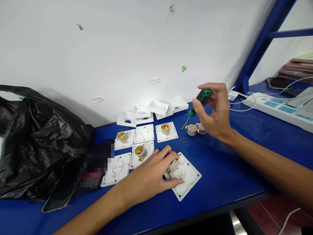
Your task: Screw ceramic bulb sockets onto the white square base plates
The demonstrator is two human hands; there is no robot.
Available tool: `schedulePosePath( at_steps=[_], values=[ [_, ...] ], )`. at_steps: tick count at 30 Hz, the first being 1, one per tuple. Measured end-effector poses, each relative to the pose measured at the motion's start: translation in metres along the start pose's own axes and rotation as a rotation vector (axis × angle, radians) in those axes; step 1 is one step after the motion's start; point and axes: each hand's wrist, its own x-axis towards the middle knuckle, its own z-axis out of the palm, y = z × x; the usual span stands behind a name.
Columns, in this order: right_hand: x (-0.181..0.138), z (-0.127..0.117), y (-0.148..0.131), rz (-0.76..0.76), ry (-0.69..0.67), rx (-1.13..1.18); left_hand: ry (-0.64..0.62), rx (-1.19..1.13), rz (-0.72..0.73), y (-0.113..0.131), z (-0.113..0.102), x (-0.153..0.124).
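My left hand (151,174) is closed around a grey lamp socket (173,166) seated on a white square plate (187,178) on the blue table. My right hand (215,112) is raised above the table and grips a green-and-black screwdriver (199,102), its tip pointing down-left toward two loose grey sockets (195,129). A few tiny screws (183,140) lie just left of those sockets.
Several white plates, some with brass-lined sockets (144,140), lie left of centre, with empty white covers (151,111) stacked by the wall. A black plastic bag (36,140) fills the left. A white power strip (278,109) and cables sit at right, beside a blue frame post (259,45).
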Motion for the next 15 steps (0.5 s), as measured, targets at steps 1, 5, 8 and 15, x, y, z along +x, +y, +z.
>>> schedulePosePath(
  at_steps=[1,5,8,15],
  values=[
    [0.000,0.000,0.000,0.003,0.001,-0.004,0.035,0.049,-0.028,0.004,0.005,-0.001],
    [0.000,0.000,0.000,0.004,0.000,-0.002,0.096,0.200,-0.103,0.017,0.017,-0.002],
    [0.001,-0.001,-0.001,-0.008,0.009,0.004,0.046,0.187,0.022,0.012,0.012,0.002],
    [0.003,-0.003,-0.002,0.002,0.024,-0.009,-0.044,0.030,0.276,-0.009,-0.007,0.012]
  ],
)
